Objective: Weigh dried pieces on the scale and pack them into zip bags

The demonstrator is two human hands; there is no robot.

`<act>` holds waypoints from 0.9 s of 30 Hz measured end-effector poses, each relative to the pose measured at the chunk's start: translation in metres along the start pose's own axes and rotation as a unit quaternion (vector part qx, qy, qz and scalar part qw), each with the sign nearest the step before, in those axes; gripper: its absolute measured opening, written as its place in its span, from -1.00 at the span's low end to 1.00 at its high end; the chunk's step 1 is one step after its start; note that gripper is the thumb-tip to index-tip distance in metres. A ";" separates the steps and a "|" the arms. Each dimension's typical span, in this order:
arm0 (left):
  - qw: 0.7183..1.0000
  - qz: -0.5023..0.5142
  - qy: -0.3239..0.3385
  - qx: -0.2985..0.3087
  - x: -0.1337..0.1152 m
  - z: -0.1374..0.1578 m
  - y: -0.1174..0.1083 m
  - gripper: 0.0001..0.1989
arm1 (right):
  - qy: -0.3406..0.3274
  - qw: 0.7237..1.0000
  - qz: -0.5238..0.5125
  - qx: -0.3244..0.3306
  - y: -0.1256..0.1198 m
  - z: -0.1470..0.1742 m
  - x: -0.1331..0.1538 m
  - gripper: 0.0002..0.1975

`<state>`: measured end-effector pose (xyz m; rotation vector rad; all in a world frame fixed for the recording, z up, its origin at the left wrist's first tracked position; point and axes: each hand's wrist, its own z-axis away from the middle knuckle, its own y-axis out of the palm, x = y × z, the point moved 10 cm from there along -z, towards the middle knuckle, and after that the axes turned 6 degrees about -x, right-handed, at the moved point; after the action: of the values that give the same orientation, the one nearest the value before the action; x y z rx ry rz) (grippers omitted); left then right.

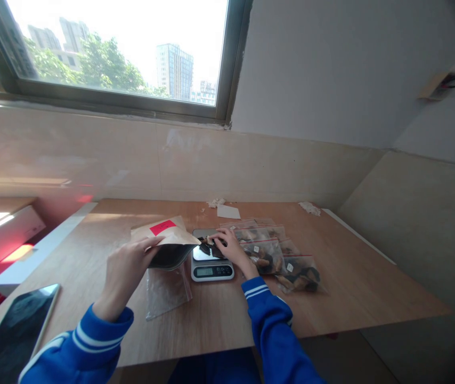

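Observation:
My left hand (pixel 133 264) grips a brown paper bag (pixel 179 235) with a red label, fingers closed on its rim. The bag lies tilted, its dark mouth facing me and its right corner reaching over a small digital kitchen scale (pixel 212 271). Dark dried pieces (pixel 206 248) rest on the scale's plate. Over them is my right hand (pixel 230 249), its fingers bent and pinched at a small dried piece, partly hidden by the hand. A clear zip bag (pixel 167 294), flat on the table, lies partly under the paper bag.
Several clear zip bags (pixel 265 255) filled with dark and tan dried pieces lie right of the scale. A tablet (pixel 17 330) is at the table's left front. A white card (pixel 228 212) and crumpled tissue (pixel 309 208) lie near the back wall. The wooden table (pixel 355 298) ends close to my body.

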<state>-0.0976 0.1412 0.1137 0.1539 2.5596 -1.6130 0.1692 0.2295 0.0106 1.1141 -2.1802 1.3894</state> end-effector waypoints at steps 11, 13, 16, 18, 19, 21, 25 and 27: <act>1.000 0.018 0.000 -0.012 0.000 0.001 0.000 -0.68 | -0.044 0.978 -0.085 -0.187 -0.047 0.016 0.047 -0.72; 1.000 0.016 0.005 -0.011 -0.002 0.001 0.001 -0.69 | -0.098 0.969 -0.091 -0.208 -0.055 0.032 0.087 -0.72; 1.000 0.018 0.005 -0.008 -0.005 0.001 0.001 -0.69 | -0.226 0.964 -0.065 -0.122 -0.033 0.055 0.159 -0.71; 1.000 0.025 0.003 -0.008 -0.006 0.002 0.001 -0.69 | -0.273 0.960 -0.033 -0.048 -0.005 0.065 0.191 -0.63; 1.000 0.029 0.001 -0.008 -0.006 0.003 0.001 -0.69 | -0.271 0.962 -0.020 -0.021 0.009 0.065 0.199 -0.60; 0.999 0.036 -0.003 -0.011 -0.005 0.005 0.001 -0.68 | -0.234 0.972 0.011 0.017 0.037 0.058 0.200 -0.59; 0.999 0.048 -0.009 -0.001 -0.002 0.012 0.007 -0.68 | -0.139 0.986 0.025 0.093 0.101 0.025 0.183 -0.71; 0.998 0.054 -0.014 -0.001 0.000 0.018 0.011 -0.67 | -0.131 0.987 -0.031 0.091 0.124 0.006 0.184 -0.76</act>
<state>-0.0950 0.1295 0.0966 0.2626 2.4862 -1.5631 -0.0416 0.1708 0.0474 1.4933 -2.2026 1.5151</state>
